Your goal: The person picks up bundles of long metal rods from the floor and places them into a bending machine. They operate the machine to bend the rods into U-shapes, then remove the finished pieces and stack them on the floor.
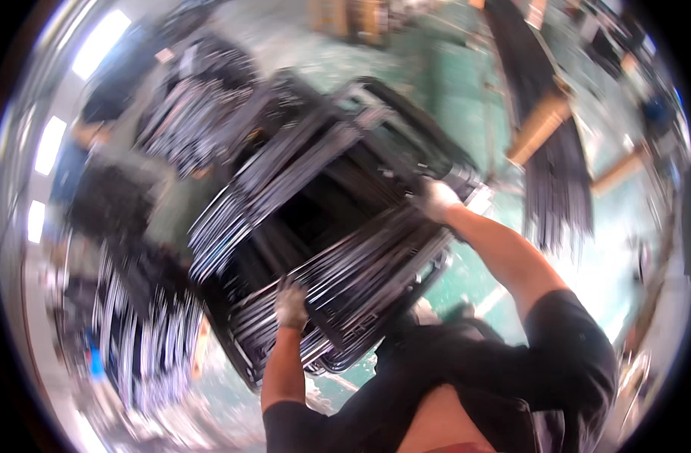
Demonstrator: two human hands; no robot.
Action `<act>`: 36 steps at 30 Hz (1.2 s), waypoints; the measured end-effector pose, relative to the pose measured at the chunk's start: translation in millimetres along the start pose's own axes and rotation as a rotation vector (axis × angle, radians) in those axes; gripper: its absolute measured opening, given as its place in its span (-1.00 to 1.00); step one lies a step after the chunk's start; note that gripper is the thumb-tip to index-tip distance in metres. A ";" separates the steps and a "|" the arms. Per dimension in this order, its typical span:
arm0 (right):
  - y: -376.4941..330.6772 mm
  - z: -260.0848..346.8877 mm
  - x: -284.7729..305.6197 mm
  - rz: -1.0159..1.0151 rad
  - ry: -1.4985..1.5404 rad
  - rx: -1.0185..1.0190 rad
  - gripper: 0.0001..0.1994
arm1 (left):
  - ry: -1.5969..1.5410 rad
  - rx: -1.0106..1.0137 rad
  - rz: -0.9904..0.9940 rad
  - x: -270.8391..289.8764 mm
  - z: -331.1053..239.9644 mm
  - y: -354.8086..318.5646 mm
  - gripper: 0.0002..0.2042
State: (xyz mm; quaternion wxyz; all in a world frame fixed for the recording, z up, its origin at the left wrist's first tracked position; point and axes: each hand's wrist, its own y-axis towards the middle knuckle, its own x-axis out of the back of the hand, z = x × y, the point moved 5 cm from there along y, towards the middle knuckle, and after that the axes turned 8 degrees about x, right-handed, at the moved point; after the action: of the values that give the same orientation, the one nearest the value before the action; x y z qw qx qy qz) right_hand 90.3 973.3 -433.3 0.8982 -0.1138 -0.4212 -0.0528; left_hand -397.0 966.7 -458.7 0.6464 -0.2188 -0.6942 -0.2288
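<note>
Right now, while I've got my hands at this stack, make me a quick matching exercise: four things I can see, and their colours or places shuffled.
Column one
1. Nearest stack of frames
2. Left hand
3. Right hand
4. Floor

Column two
A. At the stack's right end
B. Green
C. Dark, in the middle of the view
D. At the stack's near side, toward the left

Right pairs: 1-C, 2-D, 3-A, 4-B.
</note>
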 end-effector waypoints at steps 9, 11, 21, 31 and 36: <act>-63.2 -33.3 39.9 -0.215 -0.082 0.124 -0.50 | -0.142 0.157 0.051 -36.0 1.0 18.6 -0.74; -116.7 -59.6 89.3 -0.502 0.038 0.248 -0.45 | -0.297 0.243 -0.053 24.6 -60.0 51.1 -0.68; -254.0 -592.4 186.3 -0.483 -0.210 -0.973 0.02 | -0.875 0.257 0.104 48.8 -461.9 185.6 -0.79; -212.6 -713.7 204.5 -0.352 -0.157 -1.078 -0.18 | -0.471 -0.113 0.250 19.3 -681.5 215.1 -0.87; -216.5 -766.0 199.3 -0.311 0.077 -0.910 -0.62 | -0.539 -0.044 0.262 18.6 -725.9 238.1 -0.88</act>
State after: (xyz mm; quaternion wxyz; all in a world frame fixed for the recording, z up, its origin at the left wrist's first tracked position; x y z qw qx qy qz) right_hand 747.0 573.2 -719.8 0.7536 -0.4290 -0.3338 -0.3697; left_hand 323.3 721.3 -388.6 0.4581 -0.3732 -0.8015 -0.0921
